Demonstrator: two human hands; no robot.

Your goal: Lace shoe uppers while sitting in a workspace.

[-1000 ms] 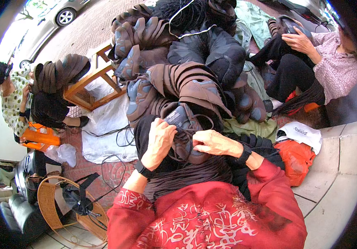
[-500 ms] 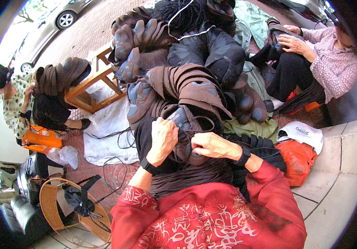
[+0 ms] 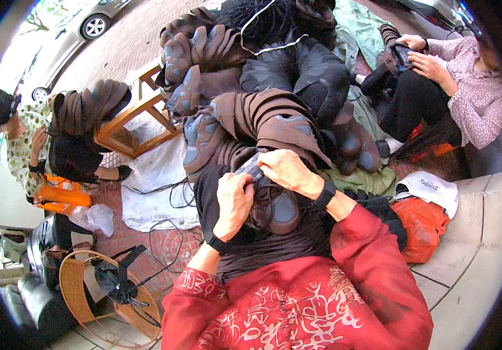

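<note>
From here I see the left hand (image 3: 234, 201) and right hand (image 3: 287, 171) both grasping the brown shoe (image 3: 284, 212) near its tongue (image 3: 251, 167).

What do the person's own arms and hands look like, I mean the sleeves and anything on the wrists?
The left hand and right hand are ungloved. Each wrist wears a black band: left band, right band. The left sleeve is red with pale, script-like print; the right sleeve is red too.
</note>
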